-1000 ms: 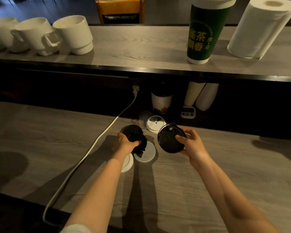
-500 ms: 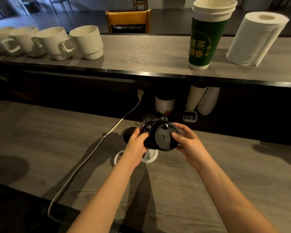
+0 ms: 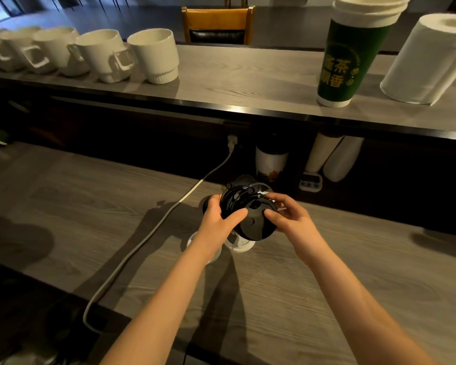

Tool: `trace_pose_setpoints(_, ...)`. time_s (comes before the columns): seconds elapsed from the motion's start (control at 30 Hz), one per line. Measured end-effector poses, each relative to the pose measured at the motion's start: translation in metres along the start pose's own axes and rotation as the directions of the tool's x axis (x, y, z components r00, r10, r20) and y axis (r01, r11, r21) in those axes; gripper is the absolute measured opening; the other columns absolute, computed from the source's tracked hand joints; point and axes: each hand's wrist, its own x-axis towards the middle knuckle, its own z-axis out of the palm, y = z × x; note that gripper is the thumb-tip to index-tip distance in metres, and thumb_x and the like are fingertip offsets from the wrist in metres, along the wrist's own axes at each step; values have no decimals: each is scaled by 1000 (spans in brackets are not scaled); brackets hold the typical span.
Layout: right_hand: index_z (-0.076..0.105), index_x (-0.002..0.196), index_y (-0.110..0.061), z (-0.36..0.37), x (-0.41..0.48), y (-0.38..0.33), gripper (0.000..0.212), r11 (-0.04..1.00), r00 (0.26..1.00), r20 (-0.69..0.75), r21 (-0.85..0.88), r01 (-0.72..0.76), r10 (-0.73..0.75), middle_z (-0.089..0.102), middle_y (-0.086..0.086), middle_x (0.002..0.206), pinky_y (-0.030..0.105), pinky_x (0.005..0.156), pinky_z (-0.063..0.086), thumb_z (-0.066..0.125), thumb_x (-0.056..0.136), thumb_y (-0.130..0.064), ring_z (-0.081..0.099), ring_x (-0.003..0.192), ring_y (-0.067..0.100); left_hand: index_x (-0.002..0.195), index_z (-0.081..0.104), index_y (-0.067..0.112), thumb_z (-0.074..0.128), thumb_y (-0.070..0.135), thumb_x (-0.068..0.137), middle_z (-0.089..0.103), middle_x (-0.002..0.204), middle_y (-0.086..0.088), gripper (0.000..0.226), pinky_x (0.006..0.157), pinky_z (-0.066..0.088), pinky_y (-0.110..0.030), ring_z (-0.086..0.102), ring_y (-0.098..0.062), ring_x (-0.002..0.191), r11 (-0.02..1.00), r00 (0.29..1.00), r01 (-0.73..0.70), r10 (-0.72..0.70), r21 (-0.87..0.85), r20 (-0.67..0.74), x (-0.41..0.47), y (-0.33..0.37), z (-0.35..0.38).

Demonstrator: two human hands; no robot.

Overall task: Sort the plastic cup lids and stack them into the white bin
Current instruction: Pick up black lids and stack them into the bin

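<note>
Left hand (image 3: 216, 222) and right hand (image 3: 291, 219) grip black lids (image 3: 250, 206) together above the tabletop (image 3: 90, 206); green cup (image 3: 345, 64) reads 茶, 香.

Inspection of finishes: the black lids (image 3: 253, 225) are uniformly dark (slight gloss at the rims). The white lids (image 3: 241, 246) are plain. The counter (image 3: 90, 206) and upper shelf (image 3: 248, 83) are grey wood-grain. The mugs (image 3: 153, 56) are plain white. The paper cup (image 3: 345, 61) is dark green with yellow characters and a white rim. The paper towel roll (image 3: 427, 59) and power cable (image 3: 231, 150) are white. The chair (image 3: 217, 18) is orange-brown with a black cushion.
</note>
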Motion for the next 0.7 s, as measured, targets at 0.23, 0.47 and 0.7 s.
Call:
trace_pose_setpoints(0.23,59,107,-23,3,12,-5,29,997,995,95,-76,5,3,58,12,107,21,69,57,61,87,-2,65,89,17,118,42,18,67,20,78,59,110,0,47,83,50,-25,61,-8,100,996,999,24,-21,-84,40,-1,-7,1)
trace_pose_setpoints(0.47,61,99,-30,8,27,7,26,979,995,85,-202,-25,42,49,9,112,37,77,59,65,86,-7,62,99,30,106,50,20,53,-1,90,63,109,-5,26,94,48,-34,61,-17,105,986,999,51,-48,-161,23,3,-9,-4)
trace_pose_setpoints(0.7,49,128,-20,16,50,39,34,920,989,23,-372,-125,144,53,0,114,24,81,50,53,95,-16,54,107,21,93,48,22,57,9,90,62,108,-7,16,104,40,-52,56,-29,113,983,965,83,-120,-163,-231,23,-18,-37)
